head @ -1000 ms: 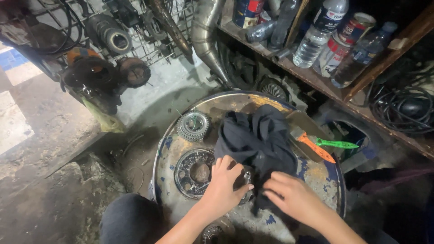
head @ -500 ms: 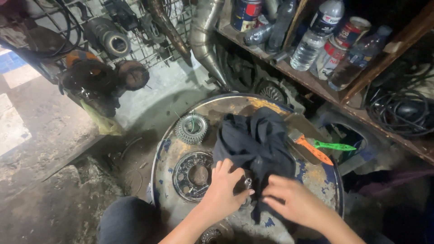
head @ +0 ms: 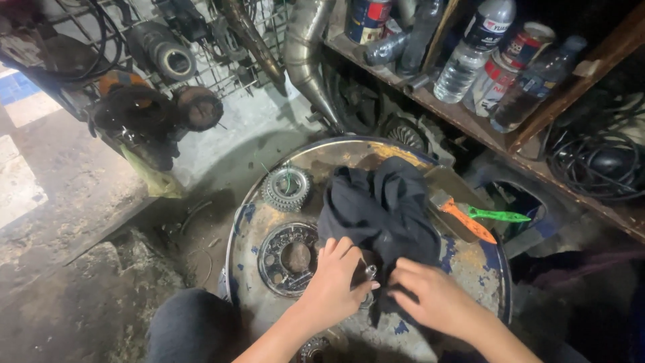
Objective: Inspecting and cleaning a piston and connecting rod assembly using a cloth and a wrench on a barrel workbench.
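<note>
gear [head: 286, 188] lying flat on drum top [head: 470, 269] | round clutch plate [head: 290, 257] beside it | left hand [head: 334, 286] clenched on small metal part [head: 369, 275] | black cloth [head: 383, 212] draped mid-drum | right hand [head: 433, 299] pressing cloth edge, fingers curled, not clenched | orange-handled tool [head: 467, 218] right

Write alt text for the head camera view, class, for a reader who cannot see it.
Two bare hands work on a rusty drum top: the left hand grips a small metal part, the right hand presses a black cloth. A gear, a round metal plate and an orange-handled tool lie nearby.
</note>
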